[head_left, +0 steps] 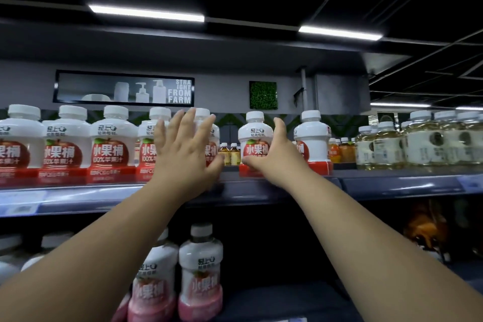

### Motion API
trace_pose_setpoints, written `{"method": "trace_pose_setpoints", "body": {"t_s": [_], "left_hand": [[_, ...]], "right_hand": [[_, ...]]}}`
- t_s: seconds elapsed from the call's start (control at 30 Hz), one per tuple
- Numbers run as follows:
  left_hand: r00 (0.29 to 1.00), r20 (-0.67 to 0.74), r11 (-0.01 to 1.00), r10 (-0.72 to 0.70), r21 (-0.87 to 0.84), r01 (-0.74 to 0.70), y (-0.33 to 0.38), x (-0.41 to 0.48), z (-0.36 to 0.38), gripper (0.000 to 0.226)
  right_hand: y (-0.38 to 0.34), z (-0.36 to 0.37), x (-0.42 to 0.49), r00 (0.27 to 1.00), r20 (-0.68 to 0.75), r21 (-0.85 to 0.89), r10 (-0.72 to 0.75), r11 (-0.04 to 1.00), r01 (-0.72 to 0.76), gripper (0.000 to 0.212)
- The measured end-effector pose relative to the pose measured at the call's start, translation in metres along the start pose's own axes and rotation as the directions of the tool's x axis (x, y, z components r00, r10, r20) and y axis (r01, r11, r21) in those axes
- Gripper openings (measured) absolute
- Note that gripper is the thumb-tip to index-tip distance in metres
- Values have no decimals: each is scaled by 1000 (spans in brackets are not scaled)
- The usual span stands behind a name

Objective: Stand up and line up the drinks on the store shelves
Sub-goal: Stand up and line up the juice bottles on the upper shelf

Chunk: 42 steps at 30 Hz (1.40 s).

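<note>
Two bare arms reach up to the top shelf (392, 185). A row of white apple juice bottles (109, 144) with red labels stands along the shelf's front edge on the left.

The left hand (183, 149) is flat, with its fingers straight and spread. It rests on the front of the fifth bottle (202, 112), which stands upright at the end of the row and is mostly hidden behind the hand.

There is a gap to the right of it. Far back in the gap stand small amber bottles (230, 153).

Next comes the sixth bottle (254, 136), also upright near the front edge. The right hand (271, 157) holds it low down. The fingers curl across its red bottom part and the thumb points up along its right side.

Just beside that hand stands one more white bottle (312, 138), turned a bit so its label faces sideways. Further right are pale yellow bottles (418, 144).

On the shelf below, between the arms, stand white bottles with pink labels (201, 274). On the wall above hang a sign (124, 90) and a green square (263, 95).
</note>
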<state>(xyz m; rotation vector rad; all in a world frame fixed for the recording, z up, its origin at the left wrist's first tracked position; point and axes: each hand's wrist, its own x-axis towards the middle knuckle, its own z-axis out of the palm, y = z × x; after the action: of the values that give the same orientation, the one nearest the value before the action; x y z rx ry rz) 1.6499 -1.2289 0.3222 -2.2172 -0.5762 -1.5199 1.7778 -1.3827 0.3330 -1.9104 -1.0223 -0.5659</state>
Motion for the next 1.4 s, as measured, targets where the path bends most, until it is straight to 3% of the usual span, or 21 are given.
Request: {"method": "trace_pose_setpoints", "body": {"t_s": [0.07, 0.17, 0.37, 0.6, 0.7, 0.87, 0.97, 1.07, 1.13, 1.23, 1.4], "left_hand": [[1000, 10, 999, -15, 32, 15, -1, -2, 3, 82], [1000, 4, 998, -9, 62, 8, -2, -4, 4, 82], [1000, -20, 1000, -9, 27, 10, -2, -5, 2, 76], [999, -32, 1000, -15, 20, 16, 2, -5, 2, 75], [998, -58, 1000, 3, 19, -2, 16, -2, 1, 74], [995, -86, 998, 49, -36, -52, 57, 9, 13, 72], [996, -87, 999, 18, -32, -21, 66, 11, 21, 71], [997, -78, 1000, 18, 17, -17, 65, 9, 24, 75], [997, -75, 1000, 13, 14, -12, 63, 8, 23, 75], [997, -76, 1000, 12, 16, -11, 62, 6, 22, 74], [997, -79, 999, 21, 37, -18, 62, 5, 23, 75]], "right_hand": [[3, -2, 6, 996, 84, -40, 26, 999, -23, 122], [4, -1, 10, 998, 69, -67, -6, 998, 11, 114], [1, 8, 16, 983, 135, 102, -127, 988, 114, 112], [3, 12, 14, 970, 153, 174, -190, 971, 163, 112], [7, -2, 7, 972, 70, 193, -223, 959, 207, 108], [35, -43, -2, 952, -189, 100, -243, 959, 265, 80], [64, -60, 2, 918, -362, -73, -159, 987, 142, 78], [88, -68, 7, 978, -189, 12, 83, 997, -83, 98], [94, -66, 10, 985, -70, 45, 160, 987, -157, 96], [88, -60, 15, 989, -52, -14, 135, 991, -136, 83], [64, -45, 22, 994, 69, 65, 80, 994, -85, 79]]}}
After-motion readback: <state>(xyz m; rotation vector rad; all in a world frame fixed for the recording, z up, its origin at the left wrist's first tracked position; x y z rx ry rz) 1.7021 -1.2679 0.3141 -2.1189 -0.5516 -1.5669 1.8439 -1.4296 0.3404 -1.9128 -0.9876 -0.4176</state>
